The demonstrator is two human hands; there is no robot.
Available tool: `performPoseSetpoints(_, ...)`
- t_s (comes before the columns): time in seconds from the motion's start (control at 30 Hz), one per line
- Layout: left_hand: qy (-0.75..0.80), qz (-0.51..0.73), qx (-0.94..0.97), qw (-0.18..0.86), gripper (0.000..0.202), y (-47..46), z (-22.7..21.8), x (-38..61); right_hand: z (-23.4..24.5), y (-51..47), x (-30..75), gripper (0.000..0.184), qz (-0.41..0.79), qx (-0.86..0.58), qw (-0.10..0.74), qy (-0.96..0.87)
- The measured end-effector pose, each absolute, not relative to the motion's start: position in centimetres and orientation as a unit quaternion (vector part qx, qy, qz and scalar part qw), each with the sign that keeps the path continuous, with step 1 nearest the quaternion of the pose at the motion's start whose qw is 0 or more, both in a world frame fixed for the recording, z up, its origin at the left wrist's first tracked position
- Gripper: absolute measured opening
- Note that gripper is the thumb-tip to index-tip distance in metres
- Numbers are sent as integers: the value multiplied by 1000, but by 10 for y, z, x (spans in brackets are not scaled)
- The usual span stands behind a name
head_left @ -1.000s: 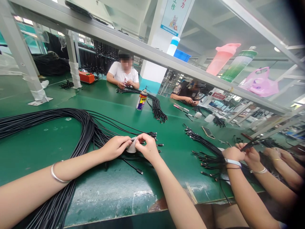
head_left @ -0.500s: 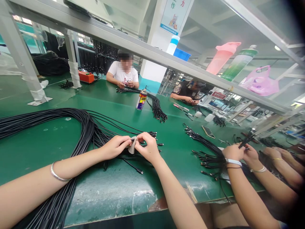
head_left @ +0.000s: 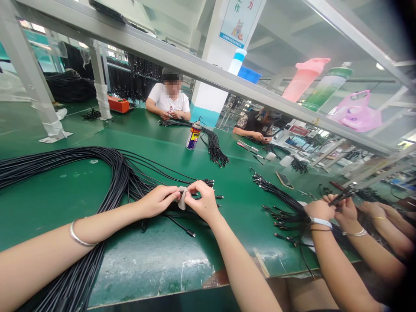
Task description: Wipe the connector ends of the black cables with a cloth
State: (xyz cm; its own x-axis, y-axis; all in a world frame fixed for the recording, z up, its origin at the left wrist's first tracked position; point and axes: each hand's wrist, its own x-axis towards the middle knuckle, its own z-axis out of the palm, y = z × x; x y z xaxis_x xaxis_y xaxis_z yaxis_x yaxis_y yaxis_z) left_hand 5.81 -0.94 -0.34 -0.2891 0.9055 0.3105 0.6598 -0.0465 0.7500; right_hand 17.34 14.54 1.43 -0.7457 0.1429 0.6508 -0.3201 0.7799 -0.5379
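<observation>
— So, what have the hands got?

— The left hand and right hand meet over a small pale grey scrap of soft material. Their fingers are pressed together, clamped on it, and a slim black cable end touches the scrap at about 11 o'clock.

— Where's that scrap?

— Between the hands, above a green workbench.

— What's around them?

— A thick loop of long black cables lies at 9 o'clock and a red, yellow and blue aerosol can stands at 12 o'clock. At 3 o'clock, a fanned bunch of black connector-tipped cables lies beside a co-worker's hand.
</observation>
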Motion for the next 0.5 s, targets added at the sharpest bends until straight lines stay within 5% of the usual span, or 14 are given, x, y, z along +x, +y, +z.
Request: performPoseSetpoints(0.5,680,410,592,134,36,-11,0,60,10,145,172,8,367,11,278,-888)
